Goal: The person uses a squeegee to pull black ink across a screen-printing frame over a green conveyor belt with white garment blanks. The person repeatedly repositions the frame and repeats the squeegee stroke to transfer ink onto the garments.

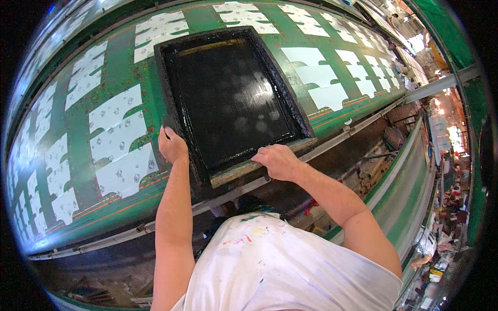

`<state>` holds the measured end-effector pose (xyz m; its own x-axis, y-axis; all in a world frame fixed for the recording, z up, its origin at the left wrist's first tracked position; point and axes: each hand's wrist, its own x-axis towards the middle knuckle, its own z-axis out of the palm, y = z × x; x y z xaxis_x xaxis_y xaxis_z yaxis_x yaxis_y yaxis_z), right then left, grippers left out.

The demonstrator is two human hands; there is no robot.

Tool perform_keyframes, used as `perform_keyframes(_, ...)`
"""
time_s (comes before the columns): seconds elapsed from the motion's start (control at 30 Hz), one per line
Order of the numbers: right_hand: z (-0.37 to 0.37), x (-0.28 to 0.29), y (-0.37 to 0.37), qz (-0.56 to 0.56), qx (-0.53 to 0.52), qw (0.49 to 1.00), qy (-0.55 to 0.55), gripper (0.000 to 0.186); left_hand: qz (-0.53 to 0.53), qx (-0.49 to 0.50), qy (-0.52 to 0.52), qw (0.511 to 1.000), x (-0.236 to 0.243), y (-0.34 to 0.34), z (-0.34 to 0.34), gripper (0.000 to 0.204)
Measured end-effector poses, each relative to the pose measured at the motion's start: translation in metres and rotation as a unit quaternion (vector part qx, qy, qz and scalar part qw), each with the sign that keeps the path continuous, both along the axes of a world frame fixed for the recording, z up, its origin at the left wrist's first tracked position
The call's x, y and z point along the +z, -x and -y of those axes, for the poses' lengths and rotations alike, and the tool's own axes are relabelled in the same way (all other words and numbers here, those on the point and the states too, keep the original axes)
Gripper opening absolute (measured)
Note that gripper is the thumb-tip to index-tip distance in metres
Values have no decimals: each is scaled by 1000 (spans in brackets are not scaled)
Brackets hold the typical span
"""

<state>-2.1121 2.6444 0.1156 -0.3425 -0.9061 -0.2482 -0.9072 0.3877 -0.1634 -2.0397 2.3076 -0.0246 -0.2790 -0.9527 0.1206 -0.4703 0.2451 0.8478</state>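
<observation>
A: What is largest?
B: The green tabletop (199,18), with rows of white pieces (324,78).
A: And the frame (278,88)?
B: On the tabletop or just above; which cannot be told. Its long axis runs away from the person (290,264), far end leaning left, near rim (233,174) just beside the rail (236,191).
A: Where is room?
B: A green strip shows along its left; pieces lie just beside its right.
A: Which hand is nearer?
B: Both are at it. The right hand (277,161) clasps the near rim, the frame stretching ahead and left of that grip. The left hand (174,146) bends its fingers at the left side; whether it grasps, one cannot tell.
</observation>
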Motion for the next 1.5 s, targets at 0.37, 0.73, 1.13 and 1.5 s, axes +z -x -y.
perform_keyframes(0.37, 22, -47, 7, -102, -1, 971, 214, 34, -32, -17, -30, 999, -5, -3, 3, 47)
perform_keyframes(0.73, 154, -63, 179, -101, 24, 974, 203, 35, -22, -3, -10, 1000, 2, -7, -3, 42)
perform_keyframes(1.13, 308, -67, 379, -144, 27, 973, 179, 15, 9, 41, -41, 998, 7, -8, -10, 40)
perform_keyframes(1.5, 345, -65, 425, -137, 13, 976, 167, 22, 36, 32, -20, 999, 11, -10, -11, 41)
